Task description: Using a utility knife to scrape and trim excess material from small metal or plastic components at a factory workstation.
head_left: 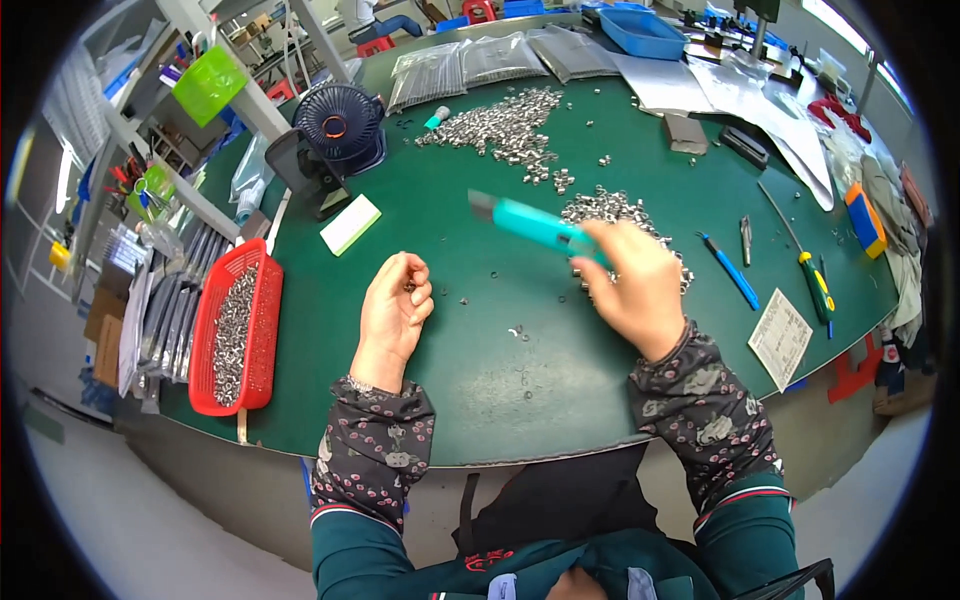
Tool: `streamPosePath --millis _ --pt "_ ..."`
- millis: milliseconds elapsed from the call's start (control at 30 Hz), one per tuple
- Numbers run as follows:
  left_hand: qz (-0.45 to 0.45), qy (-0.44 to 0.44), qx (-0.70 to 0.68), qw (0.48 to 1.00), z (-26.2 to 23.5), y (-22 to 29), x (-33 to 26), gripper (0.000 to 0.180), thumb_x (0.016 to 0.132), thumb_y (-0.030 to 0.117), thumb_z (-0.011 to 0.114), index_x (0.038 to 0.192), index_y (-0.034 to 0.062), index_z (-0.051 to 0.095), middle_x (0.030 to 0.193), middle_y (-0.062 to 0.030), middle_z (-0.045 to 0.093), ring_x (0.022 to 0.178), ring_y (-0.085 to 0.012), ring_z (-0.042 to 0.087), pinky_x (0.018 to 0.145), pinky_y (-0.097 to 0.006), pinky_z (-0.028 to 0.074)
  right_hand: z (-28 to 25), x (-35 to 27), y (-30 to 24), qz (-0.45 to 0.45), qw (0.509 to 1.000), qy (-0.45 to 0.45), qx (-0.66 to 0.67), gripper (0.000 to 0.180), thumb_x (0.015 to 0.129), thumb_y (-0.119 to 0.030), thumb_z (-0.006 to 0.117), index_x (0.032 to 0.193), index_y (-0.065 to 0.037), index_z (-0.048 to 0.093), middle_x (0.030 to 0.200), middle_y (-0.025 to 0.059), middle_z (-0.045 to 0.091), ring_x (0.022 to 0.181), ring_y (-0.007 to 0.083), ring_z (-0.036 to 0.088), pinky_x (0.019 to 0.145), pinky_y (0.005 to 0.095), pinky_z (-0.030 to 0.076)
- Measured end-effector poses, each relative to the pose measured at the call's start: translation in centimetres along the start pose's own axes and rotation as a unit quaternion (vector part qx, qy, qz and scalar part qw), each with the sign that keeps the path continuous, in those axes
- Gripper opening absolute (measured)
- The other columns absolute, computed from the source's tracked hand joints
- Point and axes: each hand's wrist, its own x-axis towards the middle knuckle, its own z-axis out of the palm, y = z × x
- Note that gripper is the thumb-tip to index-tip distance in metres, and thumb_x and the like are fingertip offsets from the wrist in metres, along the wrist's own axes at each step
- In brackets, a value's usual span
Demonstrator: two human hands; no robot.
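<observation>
My right hand (637,285) is closed round the teal handle of a utility knife (540,228). Its grey end points to the upper left, above the table, and is a little blurred. My left hand (393,310) is raised over the green table with its fingers curled in. A small dark bit shows between those fingers, too hidden to name. Beside and behind my right hand lies a pile of small metal rings (610,208). Farther back spreads a larger heap of similar metal parts (510,125). Tiny loose bits (517,332) are scattered between my hands.
At the left stands a red basket (264,330) of small metal parts. A dark fan (341,122) and a pale green-white block (350,224) are behind it. To the right lie a blue pen-like tool (730,272), a screwdriver (815,285) and a paper slip (780,340).
</observation>
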Motion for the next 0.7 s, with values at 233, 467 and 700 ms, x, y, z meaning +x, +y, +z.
streamPosePath --millis 233,467,700 --pt "0.094 -0.101 0.504 0.853 7.2 -1.6 4.1 0.018 0.073 0.01 0.06 0.089 0.0022 0.058 0.065 0.0069 0.04 0.058 -0.0028 0.035 0.048 -0.019 0.028 -1.5 0.8 1.1 0.142 0.955 0.182 0.186 0.024 0.069 -0.009 0.065 0.09 -0.002 0.057 0.075 0.0097 0.056 0.065 0.0192 0.054 0.058 0.0274 0.043" --pt "0.162 -0.109 0.694 0.693 8.9 -5.5 8.9 0.024 0.067 0.009 0.062 0.09 0.0067 0.058 0.065 -0.0031 0.044 0.063 -0.0132 0.046 0.058 -0.027 0.039 -1.4 0.6 1.6 0.199 0.923 0.209 0.255 0.025 0.07 -0.009 0.065 0.091 0.0 0.057 0.082 0.0106 0.058 0.07 0.0192 0.056 0.063 0.0272 0.044" --pt "0.165 -0.118 0.692 0.693 9.0 -5.0 8.2 0.013 0.07 0.01 0.062 0.08 0.0049 0.055 0.068 -0.0019 0.046 0.059 -0.0122 0.046 0.054 -0.026 0.04 -1.7 0.9 1.3 0.197 0.923 0.19 0.27 0.024 0.069 -0.009 0.065 0.089 0.0 0.057 0.081 0.0109 0.059 0.071 0.0206 0.058 0.063 0.0278 0.045"
